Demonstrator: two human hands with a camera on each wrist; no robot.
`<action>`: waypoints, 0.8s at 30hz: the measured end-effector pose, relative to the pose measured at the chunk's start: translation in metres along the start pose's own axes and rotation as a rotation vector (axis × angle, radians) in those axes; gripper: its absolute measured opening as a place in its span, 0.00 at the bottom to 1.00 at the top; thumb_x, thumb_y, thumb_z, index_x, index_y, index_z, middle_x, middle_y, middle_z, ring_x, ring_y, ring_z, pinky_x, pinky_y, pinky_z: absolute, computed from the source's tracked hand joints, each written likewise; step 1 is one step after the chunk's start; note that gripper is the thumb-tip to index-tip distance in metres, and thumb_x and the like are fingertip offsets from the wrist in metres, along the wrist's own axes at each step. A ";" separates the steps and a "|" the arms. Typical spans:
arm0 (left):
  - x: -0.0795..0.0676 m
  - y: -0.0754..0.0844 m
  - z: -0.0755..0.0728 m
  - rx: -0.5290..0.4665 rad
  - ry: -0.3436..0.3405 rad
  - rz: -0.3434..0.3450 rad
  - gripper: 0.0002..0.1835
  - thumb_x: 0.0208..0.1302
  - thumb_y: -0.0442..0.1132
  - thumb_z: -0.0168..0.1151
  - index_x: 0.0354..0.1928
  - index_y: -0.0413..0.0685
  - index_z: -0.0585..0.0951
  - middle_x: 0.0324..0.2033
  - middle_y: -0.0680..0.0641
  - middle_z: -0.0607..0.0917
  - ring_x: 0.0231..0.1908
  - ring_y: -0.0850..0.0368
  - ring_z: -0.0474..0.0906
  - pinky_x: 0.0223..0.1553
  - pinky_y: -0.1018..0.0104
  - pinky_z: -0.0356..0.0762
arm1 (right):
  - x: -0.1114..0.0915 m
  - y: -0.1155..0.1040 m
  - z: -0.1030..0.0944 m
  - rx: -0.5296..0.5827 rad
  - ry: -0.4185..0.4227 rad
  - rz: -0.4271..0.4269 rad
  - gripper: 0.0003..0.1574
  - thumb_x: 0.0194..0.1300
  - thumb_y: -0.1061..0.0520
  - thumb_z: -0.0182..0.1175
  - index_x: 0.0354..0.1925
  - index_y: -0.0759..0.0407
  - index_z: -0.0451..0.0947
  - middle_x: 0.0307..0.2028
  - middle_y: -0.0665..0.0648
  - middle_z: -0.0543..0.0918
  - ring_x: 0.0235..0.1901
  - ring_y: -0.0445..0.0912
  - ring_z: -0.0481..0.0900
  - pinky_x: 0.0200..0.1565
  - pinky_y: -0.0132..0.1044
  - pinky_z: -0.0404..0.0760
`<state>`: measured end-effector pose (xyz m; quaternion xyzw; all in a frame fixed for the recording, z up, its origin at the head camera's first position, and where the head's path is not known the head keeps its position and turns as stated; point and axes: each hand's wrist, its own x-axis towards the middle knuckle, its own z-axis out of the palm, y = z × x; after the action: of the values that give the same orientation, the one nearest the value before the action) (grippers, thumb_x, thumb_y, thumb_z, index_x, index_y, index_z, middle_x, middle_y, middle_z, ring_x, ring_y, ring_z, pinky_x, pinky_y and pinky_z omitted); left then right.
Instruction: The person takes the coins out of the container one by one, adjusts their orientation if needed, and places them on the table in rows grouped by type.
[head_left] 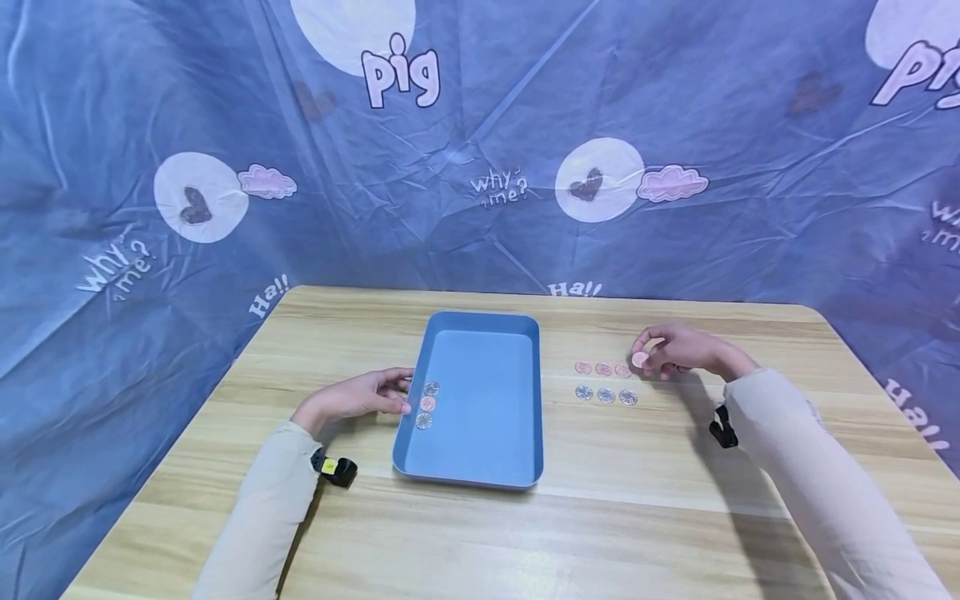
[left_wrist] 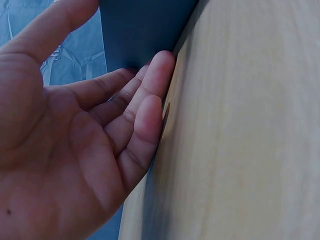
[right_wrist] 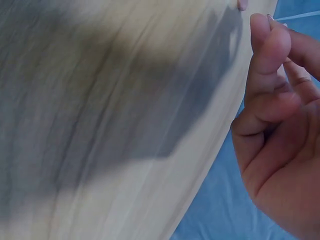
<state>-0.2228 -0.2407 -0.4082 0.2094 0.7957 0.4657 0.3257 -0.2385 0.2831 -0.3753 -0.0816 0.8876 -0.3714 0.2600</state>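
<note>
Wood-grain table point(head_left: 600, 533): blue tray point(head_left: 487, 400), 6 discs point(head_left: 606, 396)

Low over the table point(head_left: 562, 467), a hand could pass between the tray point(head_left: 487, 400) and the coin rows point(head_left: 606, 396); the tray's raised left wall point(head_left: 402, 450) bars the way right from the left hand point(head_left: 356, 397).

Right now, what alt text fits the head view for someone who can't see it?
A right hand pinches a pinkish coin by the right end of three pinkish coins, with three silver coins nearer the camera. The left hand touches the left side of a blue tray holding three more coins, on a wooden table.
</note>
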 end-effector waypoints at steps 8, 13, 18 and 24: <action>0.000 0.000 0.001 -0.002 0.001 -0.002 0.44 0.62 0.43 0.65 0.73 0.34 0.53 0.60 0.35 0.72 0.52 0.53 0.75 0.63 0.53 0.70 | 0.002 0.012 0.003 0.004 -0.001 0.047 0.24 0.58 0.62 0.62 0.52 0.68 0.71 0.26 0.50 0.81 0.21 0.40 0.76 0.24 0.29 0.70; 0.000 0.000 0.001 -0.006 0.002 -0.001 0.44 0.62 0.43 0.65 0.73 0.34 0.53 0.60 0.35 0.72 0.53 0.53 0.75 0.61 0.57 0.72 | 0.001 0.010 0.005 0.012 -0.012 0.047 0.23 0.59 0.62 0.61 0.52 0.68 0.70 0.24 0.50 0.80 0.21 0.39 0.75 0.23 0.28 0.69; 0.001 0.000 0.000 -0.005 0.001 0.000 0.44 0.63 0.43 0.65 0.73 0.34 0.53 0.60 0.35 0.71 0.53 0.53 0.75 0.60 0.58 0.72 | 0.002 0.009 0.007 0.018 -0.011 0.062 0.22 0.59 0.63 0.60 0.51 0.69 0.71 0.24 0.52 0.79 0.21 0.40 0.74 0.24 0.28 0.70; 0.001 0.001 0.001 -0.015 0.008 -0.001 0.44 0.62 0.42 0.66 0.73 0.34 0.53 0.59 0.35 0.72 0.52 0.53 0.75 0.58 0.63 0.73 | 0.002 0.008 0.010 0.058 -0.017 0.050 0.20 0.57 0.67 0.59 0.49 0.72 0.70 0.24 0.53 0.78 0.21 0.40 0.73 0.25 0.28 0.73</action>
<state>-0.2231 -0.2392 -0.4079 0.2047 0.7935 0.4726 0.3241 -0.2344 0.2820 -0.3878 -0.0548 0.8761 -0.3894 0.2791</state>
